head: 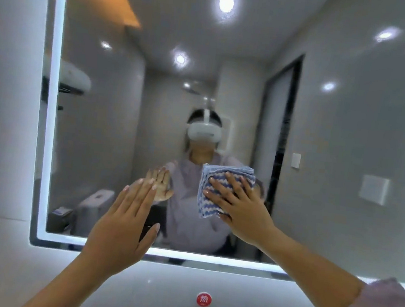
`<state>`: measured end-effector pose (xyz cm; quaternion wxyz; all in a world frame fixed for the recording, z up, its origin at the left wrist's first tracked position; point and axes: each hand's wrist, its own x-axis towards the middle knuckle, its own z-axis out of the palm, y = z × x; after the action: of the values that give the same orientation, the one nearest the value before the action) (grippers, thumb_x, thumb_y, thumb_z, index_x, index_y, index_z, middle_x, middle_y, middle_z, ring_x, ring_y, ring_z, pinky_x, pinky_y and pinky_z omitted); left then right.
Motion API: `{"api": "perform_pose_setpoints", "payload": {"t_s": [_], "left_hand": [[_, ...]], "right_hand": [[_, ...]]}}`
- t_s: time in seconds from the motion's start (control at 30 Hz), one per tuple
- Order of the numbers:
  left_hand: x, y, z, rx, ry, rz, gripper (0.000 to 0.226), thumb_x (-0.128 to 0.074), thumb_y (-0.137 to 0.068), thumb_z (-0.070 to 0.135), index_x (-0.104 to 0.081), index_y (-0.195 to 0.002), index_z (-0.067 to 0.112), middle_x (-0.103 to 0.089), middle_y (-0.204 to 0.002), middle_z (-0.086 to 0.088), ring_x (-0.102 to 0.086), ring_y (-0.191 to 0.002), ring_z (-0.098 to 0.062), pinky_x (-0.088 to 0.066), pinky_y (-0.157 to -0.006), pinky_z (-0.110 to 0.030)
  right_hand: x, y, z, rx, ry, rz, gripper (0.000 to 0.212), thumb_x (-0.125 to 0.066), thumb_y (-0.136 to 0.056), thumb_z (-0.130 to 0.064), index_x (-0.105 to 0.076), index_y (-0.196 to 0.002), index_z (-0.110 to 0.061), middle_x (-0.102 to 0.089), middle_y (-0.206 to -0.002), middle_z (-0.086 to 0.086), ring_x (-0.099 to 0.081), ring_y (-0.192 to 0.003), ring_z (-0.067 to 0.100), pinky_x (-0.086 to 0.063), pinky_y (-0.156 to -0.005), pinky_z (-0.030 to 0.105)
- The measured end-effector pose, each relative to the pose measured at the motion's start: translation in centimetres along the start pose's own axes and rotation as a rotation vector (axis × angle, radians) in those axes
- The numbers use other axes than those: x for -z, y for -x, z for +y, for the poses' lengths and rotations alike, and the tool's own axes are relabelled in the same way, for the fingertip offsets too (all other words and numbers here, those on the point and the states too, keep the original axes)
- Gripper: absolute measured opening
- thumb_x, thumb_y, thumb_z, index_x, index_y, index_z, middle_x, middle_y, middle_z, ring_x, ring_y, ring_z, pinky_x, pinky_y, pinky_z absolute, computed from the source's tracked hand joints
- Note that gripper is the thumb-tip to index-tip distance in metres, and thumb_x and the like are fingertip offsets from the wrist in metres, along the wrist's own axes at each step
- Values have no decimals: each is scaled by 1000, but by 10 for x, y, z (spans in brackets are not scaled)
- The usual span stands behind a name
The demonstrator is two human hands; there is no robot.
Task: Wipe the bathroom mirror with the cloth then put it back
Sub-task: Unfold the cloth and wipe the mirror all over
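While my right hand presses the blue-white zigzag cloth on the light-framed mirror, its fingers are straight. My left hand is open, empty.

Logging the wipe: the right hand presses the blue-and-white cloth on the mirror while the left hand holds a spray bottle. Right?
Not quite. The head view shows the left hand holding nothing, raised open with straight fingers before the mirror. The rest stands: the right hand presses the blue-and-white cloth on the mirror.
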<state>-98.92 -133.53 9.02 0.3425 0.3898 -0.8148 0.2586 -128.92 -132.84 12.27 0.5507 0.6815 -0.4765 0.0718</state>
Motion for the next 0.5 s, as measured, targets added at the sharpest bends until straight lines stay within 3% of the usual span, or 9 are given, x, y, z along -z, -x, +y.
{"api": "perform_pose_setpoints", "payload": {"t_s": [0.13, 0.27, 0.37, 0.5], "left_hand": [[9, -5, 4, -24, -7, 39, 67, -31, -90, 47, -42, -137, 0, -40, -144, -17, -31, -135, -35, -10, -118, -38], [14, -11, 10, -19, 4, 17, 68, -29, -91, 47, -38, -139, -1, -37, -147, -17, -29, -137, -33, -20, -112, -47], [13, -13, 21, -21, 19, -10, 69, -25, -92, 47, -34, -141, 0, -34, -148, -18, -27, -139, -33, -20, -112, -47], [11, -12, 37, -27, 34, -20, 71, -23, -91, 50, -33, -141, 1, -34, -148, -17, -28, -139, -33, -22, -113, -45]], "right_hand": [[1, 13, 37, -98, -24, 35, 52, -41, -91, -36, -37, -143, -33, -34, -151, -5, -30, -140, 32, -22, -114, 49], [9, 18, 63, -381, -100, 58, 52, -37, -92, -41, -36, -144, -30, -30, -152, -3, -26, -142, 33, -19, -114, 48], [4, 15, 46, -478, -138, 77, 53, -37, -93, -40, -36, -144, -26, -32, -153, 4, -21, -142, 37, -12, -115, 51], [-11, 42, 19, -298, -123, -15, 54, -37, -94, -39, -31, -146, -29, -26, -155, 1, -15, -143, 38, -12, -115, 54]]}}
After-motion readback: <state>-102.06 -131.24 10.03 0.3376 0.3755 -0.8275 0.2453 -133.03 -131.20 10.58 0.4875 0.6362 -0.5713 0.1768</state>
